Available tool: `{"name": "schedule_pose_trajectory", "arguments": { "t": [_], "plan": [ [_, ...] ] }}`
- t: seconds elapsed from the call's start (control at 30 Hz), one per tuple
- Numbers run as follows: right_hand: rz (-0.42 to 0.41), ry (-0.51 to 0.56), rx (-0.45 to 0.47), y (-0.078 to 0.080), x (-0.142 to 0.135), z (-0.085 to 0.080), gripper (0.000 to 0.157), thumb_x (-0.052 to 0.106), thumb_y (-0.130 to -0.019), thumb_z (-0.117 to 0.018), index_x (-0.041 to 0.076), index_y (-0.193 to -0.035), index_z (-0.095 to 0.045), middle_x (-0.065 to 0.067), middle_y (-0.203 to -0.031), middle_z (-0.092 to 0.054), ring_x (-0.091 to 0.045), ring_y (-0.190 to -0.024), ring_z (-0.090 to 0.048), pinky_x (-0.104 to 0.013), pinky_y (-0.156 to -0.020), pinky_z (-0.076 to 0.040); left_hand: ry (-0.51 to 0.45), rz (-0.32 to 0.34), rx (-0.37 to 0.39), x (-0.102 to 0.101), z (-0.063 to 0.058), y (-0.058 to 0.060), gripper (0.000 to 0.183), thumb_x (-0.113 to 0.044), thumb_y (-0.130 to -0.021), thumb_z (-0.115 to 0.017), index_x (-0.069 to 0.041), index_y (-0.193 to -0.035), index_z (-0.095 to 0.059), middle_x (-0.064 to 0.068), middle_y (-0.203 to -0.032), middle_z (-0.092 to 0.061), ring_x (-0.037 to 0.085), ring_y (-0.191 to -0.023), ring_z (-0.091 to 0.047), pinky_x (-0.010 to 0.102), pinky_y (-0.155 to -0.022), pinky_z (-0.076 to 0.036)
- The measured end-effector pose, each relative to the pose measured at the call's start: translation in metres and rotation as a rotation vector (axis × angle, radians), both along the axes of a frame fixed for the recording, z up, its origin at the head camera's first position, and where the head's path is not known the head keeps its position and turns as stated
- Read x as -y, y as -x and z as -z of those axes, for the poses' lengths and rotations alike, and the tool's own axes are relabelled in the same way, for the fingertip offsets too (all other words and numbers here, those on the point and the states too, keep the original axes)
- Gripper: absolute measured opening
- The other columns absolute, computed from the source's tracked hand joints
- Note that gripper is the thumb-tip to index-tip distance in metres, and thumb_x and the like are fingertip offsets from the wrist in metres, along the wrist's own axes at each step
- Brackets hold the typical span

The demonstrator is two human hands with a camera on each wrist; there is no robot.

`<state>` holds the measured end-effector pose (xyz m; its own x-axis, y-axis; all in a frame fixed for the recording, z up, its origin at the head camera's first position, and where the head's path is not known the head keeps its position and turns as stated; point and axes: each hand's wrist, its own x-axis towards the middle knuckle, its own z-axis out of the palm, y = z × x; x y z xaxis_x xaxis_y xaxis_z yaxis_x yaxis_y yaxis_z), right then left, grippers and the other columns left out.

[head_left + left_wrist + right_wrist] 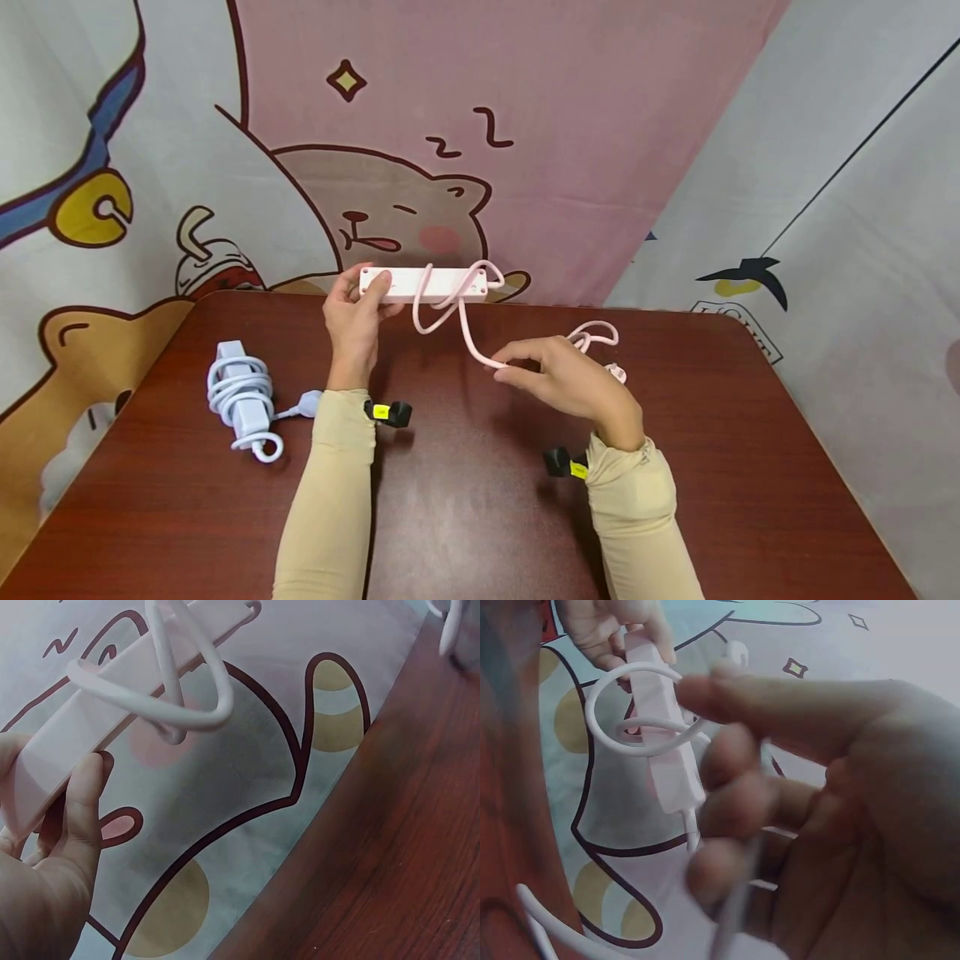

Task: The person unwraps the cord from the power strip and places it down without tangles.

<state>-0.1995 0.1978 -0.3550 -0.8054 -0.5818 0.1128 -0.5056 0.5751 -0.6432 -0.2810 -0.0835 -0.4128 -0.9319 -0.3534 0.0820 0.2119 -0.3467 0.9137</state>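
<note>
A pale pink power strip point(401, 284) is held up above the far table edge, its cord looped loosely around its right half. My left hand point(356, 321) grips the strip's left end, thumb on the front face and fingers behind. In the left wrist view the cord loops point(202, 712) stand away from the strip. To the right and lower, my right hand point(566, 379) pinches the cord point(480, 357) between thumb and fingers. Past that hand, the rest of the cord point(600, 325) and its plug point(617, 372) lie on the table.
On the left of the brown table point(450, 517) lies a bluish-white power strip point(243, 400) wound with its own cord, its plug point(307, 404) beside my left wrist. A cartoon-printed cloth point(570, 150) hangs behind the table's far edge.
</note>
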Motion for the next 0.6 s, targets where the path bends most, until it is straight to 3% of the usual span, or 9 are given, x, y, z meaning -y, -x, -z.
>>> {"name": "schedule_pose_trajectory", "arguments": {
  "t": [0.13,0.33,0.5,0.6],
  "plan": [
    [0.032,0.097,-0.077,-0.002,-0.001,-0.005,0.014,0.019,-0.097,-0.071,0.018,-0.109,-0.078,0.008,-0.096,-0.075,-0.004,-0.088,-0.066,-0.023,-0.083,-0.055,-0.002,0.002,-0.005,0.0,0.0,0.001,0.03,-0.012,-0.091,-0.076,-0.012,-0.119,-0.065,0.003,-0.094,-0.069,0.01,-0.069,-0.069,0.025,-0.059,-0.061],
    [0.095,0.258,-0.29,-0.003,-0.004,-0.009,0.017,0.011,-0.094,-0.073,0.012,-0.11,-0.079,0.003,-0.09,-0.075,-0.006,-0.079,-0.062,-0.019,-0.073,-0.052,-0.002,0.009,-0.016,-0.001,0.001,0.001,0.031,-0.011,-0.091,-0.076,-0.01,-0.12,-0.065,0.004,-0.093,-0.069,0.01,-0.069,-0.069,0.025,-0.058,-0.061],
    [0.217,0.368,-0.486,-0.002,-0.006,-0.011,0.018,0.002,-0.089,-0.075,0.007,-0.106,-0.08,-0.004,-0.092,-0.079,-0.005,-0.076,-0.062,-0.017,-0.069,-0.047,0.019,0.007,-0.005,0.0,0.001,0.001,0.034,-0.011,-0.09,-0.077,-0.008,-0.122,-0.065,0.003,-0.094,-0.068,0.01,-0.07,-0.068,0.024,-0.058,-0.06],
    [0.294,0.427,-0.547,-0.001,-0.008,-0.012,0.016,0.0,-0.089,-0.075,0.004,-0.104,-0.08,-0.009,-0.091,-0.079,-0.002,-0.074,-0.059,-0.015,-0.068,-0.045,0.036,0.01,0.002,0.0,0.0,0.0,0.033,-0.012,-0.09,-0.078,-0.011,-0.121,-0.068,0.003,-0.095,-0.067,0.011,-0.07,-0.068,0.024,-0.058,-0.06]
  ]
}}
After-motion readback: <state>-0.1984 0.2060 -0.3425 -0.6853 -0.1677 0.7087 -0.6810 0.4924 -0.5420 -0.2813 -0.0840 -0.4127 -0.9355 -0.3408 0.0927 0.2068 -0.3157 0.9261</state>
